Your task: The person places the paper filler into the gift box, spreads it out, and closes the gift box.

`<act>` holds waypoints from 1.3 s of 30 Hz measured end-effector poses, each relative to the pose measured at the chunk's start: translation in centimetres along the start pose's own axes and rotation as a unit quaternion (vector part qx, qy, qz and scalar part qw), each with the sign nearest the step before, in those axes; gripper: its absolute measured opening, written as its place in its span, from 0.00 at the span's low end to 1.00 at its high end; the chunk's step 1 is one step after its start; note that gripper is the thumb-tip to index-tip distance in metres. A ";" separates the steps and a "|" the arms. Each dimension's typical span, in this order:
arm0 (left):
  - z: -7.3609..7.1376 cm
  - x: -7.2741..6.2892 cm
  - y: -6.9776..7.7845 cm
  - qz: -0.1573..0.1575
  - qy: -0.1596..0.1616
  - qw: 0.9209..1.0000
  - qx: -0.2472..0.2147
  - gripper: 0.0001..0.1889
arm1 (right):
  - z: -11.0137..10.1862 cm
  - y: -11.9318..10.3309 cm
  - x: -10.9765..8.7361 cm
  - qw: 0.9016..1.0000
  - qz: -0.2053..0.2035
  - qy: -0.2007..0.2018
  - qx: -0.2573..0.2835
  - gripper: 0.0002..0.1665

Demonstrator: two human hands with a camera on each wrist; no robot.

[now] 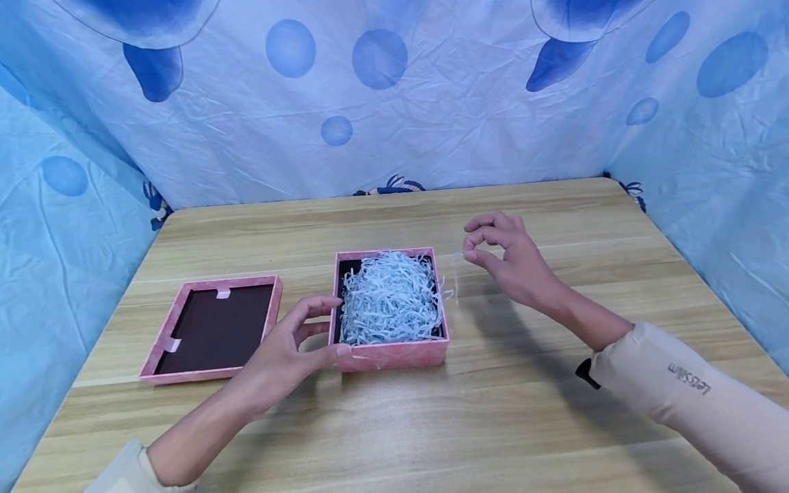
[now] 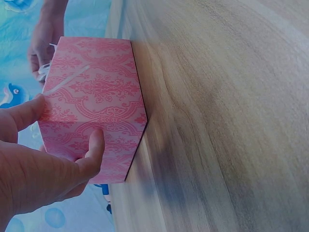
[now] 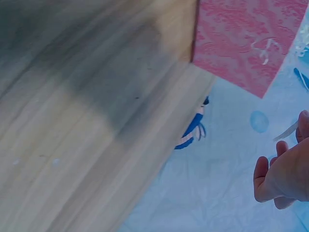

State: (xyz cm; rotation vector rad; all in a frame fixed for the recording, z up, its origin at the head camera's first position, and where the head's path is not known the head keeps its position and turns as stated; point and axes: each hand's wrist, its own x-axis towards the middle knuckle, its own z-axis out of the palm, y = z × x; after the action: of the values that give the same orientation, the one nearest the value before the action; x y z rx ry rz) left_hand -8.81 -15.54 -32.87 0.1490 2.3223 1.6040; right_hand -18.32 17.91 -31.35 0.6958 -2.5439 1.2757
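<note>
A pink patterned box [image 1: 394, 356], its top off, is heaped with pale blue paper shreds [image 1: 391, 298]. My left hand [image 1: 280, 356] holds this box at its front left corner, the thumb at the front and the fingers along the left side. In the left wrist view, the same hand [image 2: 53, 166] lies against the patterned walls [image 2: 91, 82]. To the right of the box and above the table, my right hand [image 1: 514, 257] pinches a thin paper strip [image 1: 456, 277] between thumb and index finger. The strip also shows beside that hand [image 3: 285, 176] in the right wrist view.
A pink lid [image 1: 212, 329] lies left of the box with its dark inside up and two pale tabs showing. A few loose shreds [image 1: 446, 291] hang over the box's right rim. Blue printed cloth [image 1: 431, 103] surrounds the wooden table [image 1: 401, 438] at the back and sides.
</note>
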 end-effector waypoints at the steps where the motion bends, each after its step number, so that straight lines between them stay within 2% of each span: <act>1: 0.0 0.0 0.0 0.001 0.000 1.000 0.001 0.36 | 0.0 -0.3 0.1 1.000 -0.002 0.000 0.001 0.07; 16: 0.0 0.0 0.0 0.007 -0.001 1.000 -0.005 0.35 | 1.0 -2.4 1.0 0.999 -0.035 0.004 0.040 0.09; 27: 0.0 0.0 -0.1 0.005 0.000 1.000 -0.005 0.35 | 1.7 -3.7 1.5 0.997 -0.044 0.002 0.061 0.08; 39: 0.0 0.1 -0.1 -0.002 0.003 1.000 0.001 0.36 | 3.6 -4.6 1.6 0.995 -0.040 -0.033 0.081 0.06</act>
State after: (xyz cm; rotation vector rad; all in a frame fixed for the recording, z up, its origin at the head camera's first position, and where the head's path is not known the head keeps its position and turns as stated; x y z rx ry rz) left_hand -8.87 -15.57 -32.93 0.1416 2.3272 1.6026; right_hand -17.34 12.17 -29.71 0.8768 -2.4544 1.4668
